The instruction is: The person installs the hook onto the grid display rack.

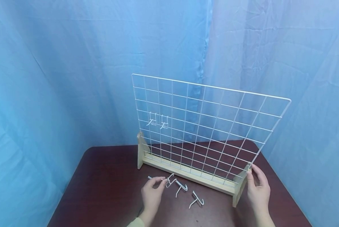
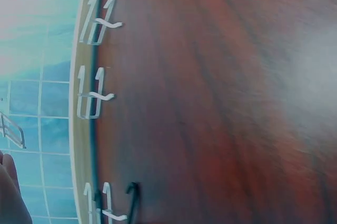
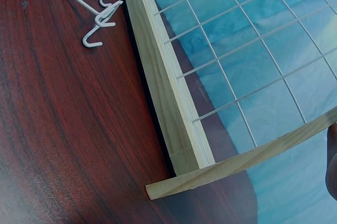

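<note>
My left hand (image 1: 152,192) pinches a white wire hook (image 1: 170,182) between thumb and fingertips, in front of the stand. This hook (image 2: 12,131) shows at the left edge of the left wrist view. My right hand (image 1: 259,190) grips the top of the right wooden end piece (image 1: 239,186), beside the grid's edge. The white wire grid (image 1: 211,86) stands in a wooden base (image 1: 186,175). Two hooks hang on its left part, one hook (image 1: 152,119) left of another hook (image 1: 164,122).
Near the base lie a middle loose hook (image 1: 181,187) and a right loose hook (image 1: 197,200). Another loose hook (image 1: 149,177) is mostly behind my left hand. The dark red-brown table (image 1: 101,183) has blue curtains (image 1: 101,63) behind and beside it.
</note>
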The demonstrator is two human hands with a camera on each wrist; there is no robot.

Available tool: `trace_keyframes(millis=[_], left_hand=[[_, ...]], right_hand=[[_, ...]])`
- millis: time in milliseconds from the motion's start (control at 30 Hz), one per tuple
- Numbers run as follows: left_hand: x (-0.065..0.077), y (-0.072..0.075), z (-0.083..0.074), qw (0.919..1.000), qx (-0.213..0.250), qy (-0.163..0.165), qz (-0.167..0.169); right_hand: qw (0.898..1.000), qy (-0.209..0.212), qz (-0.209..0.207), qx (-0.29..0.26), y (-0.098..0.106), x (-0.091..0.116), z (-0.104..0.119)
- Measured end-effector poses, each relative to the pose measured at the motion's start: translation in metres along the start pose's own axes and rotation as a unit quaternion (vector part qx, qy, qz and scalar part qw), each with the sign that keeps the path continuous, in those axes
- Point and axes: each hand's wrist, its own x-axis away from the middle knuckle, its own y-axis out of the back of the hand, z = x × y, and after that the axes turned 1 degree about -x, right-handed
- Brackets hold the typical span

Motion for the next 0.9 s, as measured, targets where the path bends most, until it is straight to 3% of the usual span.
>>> trace_keyframes(millis=[267, 733, 900], left_hand=[[-0.012, -0.007, -0.018, 0.9991, 0.04, 0.005, -0.014], [-0.036, -0.017, -0.054, 0.9959, 0.079, -0.001, -0.043], [-0.046, -0.019, -0.065, 0.9928, 0.108, -0.016, -0.047]], right_hand=[[1.0, -0.009, 0.001, 0.017, 0.001, 0.0, 0.001], [1.0, -0.012, -0.002, -0.001, 0.0, 0.0, 0.002], [1.0, -0.018, -0.003, -0.003, 0.0, 0.001, 0.002]])
